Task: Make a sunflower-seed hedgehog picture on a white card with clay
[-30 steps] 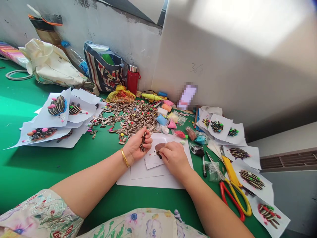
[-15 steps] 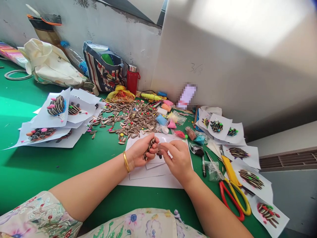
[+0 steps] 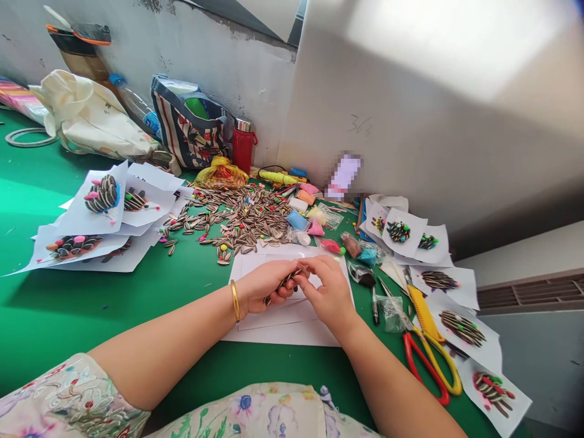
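Note:
My left hand [image 3: 269, 285] is closed around a cluster of striped sunflower seeds [image 3: 286, 280], which partly shows between thumb and fingers. At the cluster's far end, my right hand [image 3: 326, 292] meets it with thumb and forefinger pinched. What lies between those fingertips is hidden. Both hands are above several stacked white paper sheets [image 3: 292, 331]. A dark patch on the top sheet is mostly covered by my fingers. Just beyond the paper spreads a large pile of loose sunflower seeds [image 3: 246, 213], with small coloured clay bits among them.
Paper cards with seed figures lie at left [image 3: 123, 258] and right [image 3: 460, 292]. Red-and-yellow scissors [image 3: 426, 359] and a black pen [image 3: 375, 307] lie right of the sheets. Behind are clay packets [image 3: 298, 220], a red flask [image 3: 243, 146] and a striped bag [image 3: 189, 125].
My hands have come together; the left moved slightly right and turned, so the seed cluster lies flatter. My right fingertips now touch its end.

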Motion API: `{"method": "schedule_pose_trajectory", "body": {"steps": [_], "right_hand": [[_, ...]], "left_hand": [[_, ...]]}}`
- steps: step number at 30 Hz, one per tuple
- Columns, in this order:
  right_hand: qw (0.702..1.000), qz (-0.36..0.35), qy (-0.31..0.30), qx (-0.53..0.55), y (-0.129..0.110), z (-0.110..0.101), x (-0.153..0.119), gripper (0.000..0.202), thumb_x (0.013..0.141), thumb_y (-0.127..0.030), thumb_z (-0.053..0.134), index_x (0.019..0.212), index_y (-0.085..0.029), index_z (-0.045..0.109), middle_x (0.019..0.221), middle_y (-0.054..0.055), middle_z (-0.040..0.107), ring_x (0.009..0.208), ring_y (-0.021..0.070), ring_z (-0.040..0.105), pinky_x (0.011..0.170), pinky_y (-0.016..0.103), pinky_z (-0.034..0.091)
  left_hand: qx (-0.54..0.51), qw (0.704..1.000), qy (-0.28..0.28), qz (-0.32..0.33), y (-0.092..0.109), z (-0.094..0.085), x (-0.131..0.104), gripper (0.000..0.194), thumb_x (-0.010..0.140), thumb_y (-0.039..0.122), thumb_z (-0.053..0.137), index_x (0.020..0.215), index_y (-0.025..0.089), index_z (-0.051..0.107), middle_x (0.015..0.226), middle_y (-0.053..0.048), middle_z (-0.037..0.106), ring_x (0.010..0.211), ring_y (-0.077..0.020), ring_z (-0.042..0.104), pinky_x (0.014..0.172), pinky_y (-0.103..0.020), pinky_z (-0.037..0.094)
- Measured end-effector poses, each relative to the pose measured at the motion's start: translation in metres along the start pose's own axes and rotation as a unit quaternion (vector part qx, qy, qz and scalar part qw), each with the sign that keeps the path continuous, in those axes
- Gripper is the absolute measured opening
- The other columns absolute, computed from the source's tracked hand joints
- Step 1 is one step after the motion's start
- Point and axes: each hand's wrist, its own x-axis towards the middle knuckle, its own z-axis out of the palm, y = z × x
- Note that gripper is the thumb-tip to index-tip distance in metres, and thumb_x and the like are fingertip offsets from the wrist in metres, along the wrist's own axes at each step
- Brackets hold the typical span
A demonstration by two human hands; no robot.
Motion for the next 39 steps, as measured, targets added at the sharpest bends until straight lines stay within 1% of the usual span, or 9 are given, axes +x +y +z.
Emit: {"method": "schedule_pose_trajectory", "body": {"steps": [5,11,15,17,19,22,27,32,39], "right_hand": [[0.999,0.003,0.012,0.045,0.003,-0.001,0.001,0.009,0.09,-0.025,0.064,0.096,-0.025,0.071,0.089,0.004,0.065,0.087,0.021,0.06,0.079,0.037,0.048],[0.996,0.01,-0.002,0.084,0.002,-0.003,0.003,0.014,0.094,-0.023,0.056,0.097,-0.026,0.069,0.09,0.004,0.068,0.088,0.0197,0.062,0.081,0.036,0.049],[0.994,0.032,0.001,0.103,0.003,-0.003,0.003,0.008,0.092,-0.026,0.06,0.088,-0.024,0.067,0.084,0.002,0.066,0.081,0.0183,0.06,0.077,0.033,0.048],[0.993,0.044,0.002,0.111,0.004,-0.003,0.004,0.011,0.092,-0.027,0.059,0.083,-0.023,0.064,0.081,0.001,0.065,0.078,0.0174,0.058,0.074,0.032,0.046],[0.993,0.052,0.012,0.109,0.007,-0.002,0.005,0.011,0.092,-0.026,0.057,0.083,-0.022,0.063,0.081,0.001,0.064,0.077,0.0169,0.056,0.073,0.031,0.045],[0.994,0.065,0.012,0.087,0.015,0.0,0.007,0.01,0.091,-0.023,0.054,0.086,-0.021,0.062,0.084,0.002,0.063,0.079,0.0172,0.055,0.074,0.031,0.044],[0.997,0.042,-0.05,0.031,0.03,0.009,0.01,0.012,0.09,-0.018,0.054,0.086,-0.021,0.065,0.086,0.003,0.062,0.084,0.0191,0.056,0.077,0.032,0.044],[0.995,0.009,-0.081,-0.053,0.033,0.015,0.009,0.016,0.093,-0.017,0.056,0.09,-0.023,0.071,0.092,0.005,0.063,0.088,0.0198,0.056,0.08,0.033,0.043],[0.988,-0.022,-0.092,-0.12,0.028,0.016,0.013,0.017,0.092,-0.017,0.061,0.089,-0.025,0.076,0.087,0.004,0.062,0.085,0.0182,0.054,0.077,0.032,0.038]], "left_hand": [[0.035,0.999,0.004,0.01,0.004,0.0,-0.002,0.025,0.085,0.038,0.063,0.074,0.016,0.054,0.063,0.004,0.043,0.043,-0.0033,0.032,0.035,-0.012,0.013],[0.065,0.997,0.014,0.037,0.006,-0.003,-0.002,0.027,0.082,0.037,0.066,0.072,0.016,0.053,0.063,0.003,0.044,0.044,-0.0036,0.032,0.036,-0.012,0.015],[0.082,0.996,0.026,0.036,0.007,-0.005,-0.001,0.027,0.08,0.038,0.068,0.073,0.016,0.054,0.06,0.004,0.043,0.044,-0.004,0.031,0.036,-0.012,0.016],[0.093,0.994,0.036,0.035,0.009,-0.005,-0.002,0.027,0.08,0.037,0.068,0.071,0.016,0.053,0.058,0.004,0.041,0.043,-0.004,0.03,0.036,-0.012,0.016],[0.091,0.994,0.051,0.043,0.012,-0.006,-0.002,0.025,0.081,0.034,0.067,0.071,0.016,0.053,0.058,0.005,0.041,0.043,-0.0039,0.031,0.035,-0.011,0.017],[0.054,0.993,0.069,0.073,0.019,-0.01,-0.002,0.02,0.082,0.031,0.064,0.075,0.017,0.054,0.06,0.005,0.041,0.042,-0.0034,0.03,0.034,-0.011,0.016],[-0.041,0.99,0.076,0.111,0.026,-0.019,0.002,0.016,0.086,0.026,0.059,0.075,0.016,0.053,0.06,0.006,0.038,0.041,-0.0027,0.028,0.033,-0.011,0.014],[-0.112,0.983,0.091,0.113,0.026,-0.024,0.007,0.013,0.086,0.02,0.057,0.075,0.016,0.053,0.061,0.005,0.038,0.04,-0.0025,0.029,0.032,-0.011,0.015],[-0.121,0.982,0.101,0.101,0.025,-0.024,0.009,0.011,0.086,0.017,0.055,0.075,0.016,0.053,0.061,0.005,0.038,0.04,-0.0025,0.029,0.031,-0.01,0.015]]}}
